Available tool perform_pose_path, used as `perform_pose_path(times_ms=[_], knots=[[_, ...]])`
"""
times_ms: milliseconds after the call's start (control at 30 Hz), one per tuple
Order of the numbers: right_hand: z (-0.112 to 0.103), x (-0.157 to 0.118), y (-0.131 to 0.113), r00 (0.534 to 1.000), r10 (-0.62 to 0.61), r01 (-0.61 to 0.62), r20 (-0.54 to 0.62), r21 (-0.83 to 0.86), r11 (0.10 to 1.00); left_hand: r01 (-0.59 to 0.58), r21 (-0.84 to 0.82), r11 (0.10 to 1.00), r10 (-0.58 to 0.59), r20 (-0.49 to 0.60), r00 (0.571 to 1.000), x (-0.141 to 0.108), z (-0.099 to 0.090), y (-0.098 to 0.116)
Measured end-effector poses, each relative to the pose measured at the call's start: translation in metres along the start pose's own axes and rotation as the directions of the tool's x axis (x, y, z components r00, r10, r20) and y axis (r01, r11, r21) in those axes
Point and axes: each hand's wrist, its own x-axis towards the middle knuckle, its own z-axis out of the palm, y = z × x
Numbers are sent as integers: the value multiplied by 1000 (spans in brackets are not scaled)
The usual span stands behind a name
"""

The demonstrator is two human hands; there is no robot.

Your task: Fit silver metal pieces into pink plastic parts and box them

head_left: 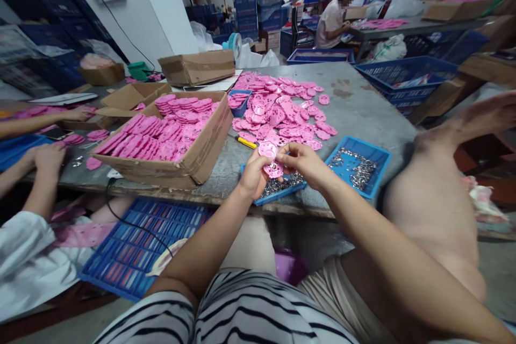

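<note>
Over the front of the grey table, my left hand grips a flat pink plastic piece with a rounded, scalloped outline. My right hand pinches at the piece's right edge; any small part between its fingertips is too small to make out. Just beneath both hands sits a blue tray of small shiny metal parts, partly hidden by them. To the right a second blue tray holds more metal parts. Beyond my hands spreads a pile of similar pink pieces.
A cardboard box of stacked pink pieces stands left, with a yellow-handled cutter beside it. A co-worker's hands are at the far left. A bare leg rises on the right. Blue crates stand beyond the table.
</note>
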Motion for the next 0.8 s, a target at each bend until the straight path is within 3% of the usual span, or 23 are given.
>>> perform_pose_path(times_ms=[100,300,433,567,667,800], knots=[[-2,0,0,1000,-17,17,2,108,994,-32,74,997,31,18,999,-1,-3,-1],[-2,-2,-4,999,-11,15,-35,108,994,-85,167,982,82,22,996,-1,-11,-6],[-5,-7,-13,993,11,-3,-114,76,997,-8,153,988,-20,183,983,2,-23,5],[-12,-13,-21,988,32,-17,-148,103,995,60,141,988,-94,243,966,4,-37,39],[-18,-20,-20,982,61,-46,-180,90,995,43,189,981,-69,135,988,5,-48,76],[-26,-28,-15,975,100,-97,-198,26,995,-78,305,949,90,-26,996,11,-71,136]])
